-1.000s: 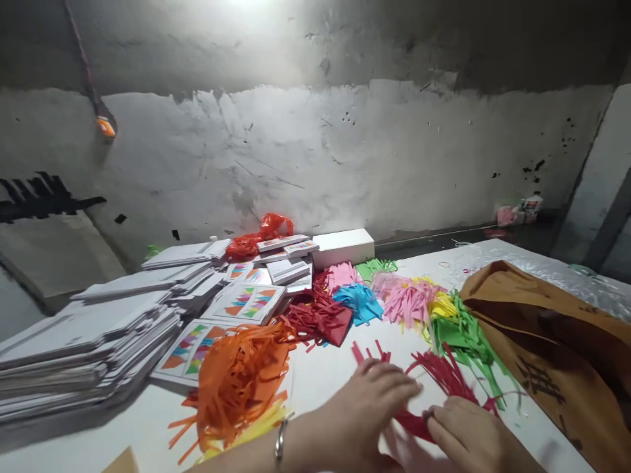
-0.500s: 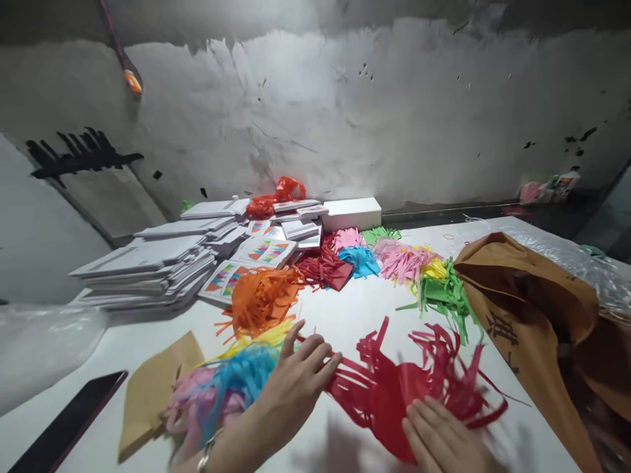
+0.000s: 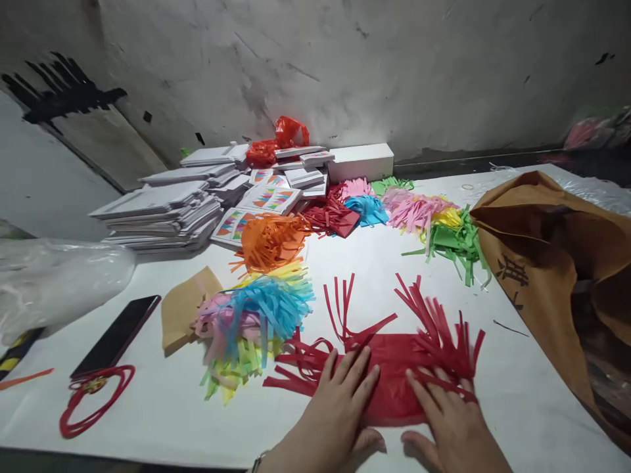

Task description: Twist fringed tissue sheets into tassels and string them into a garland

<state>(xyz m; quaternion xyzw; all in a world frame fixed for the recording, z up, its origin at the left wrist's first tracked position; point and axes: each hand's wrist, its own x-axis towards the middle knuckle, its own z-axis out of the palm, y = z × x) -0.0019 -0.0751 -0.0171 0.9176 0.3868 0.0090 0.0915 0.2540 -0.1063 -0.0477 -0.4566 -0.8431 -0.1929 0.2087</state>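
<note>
You're at what looks like a small craft or packing workshop: a bare, stained grey wall [image 3: 355,72] spans the top of the frame, piled flat white stock [image 3: 158,213] fills the left above centre, and fringed paper bunches [image 3: 273,243] and red fringed paper [image 3: 394,378] cover your white tabletop [image 3: 207,427].

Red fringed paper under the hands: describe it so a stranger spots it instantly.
On the white table, look at the near side, right of the blue fringe bundle. There the red fringed paper lies spread beneath the left hand and right hand. Unlike the red paper bundle farther back, it has both hands on it and strips fanning out left and right.
</note>
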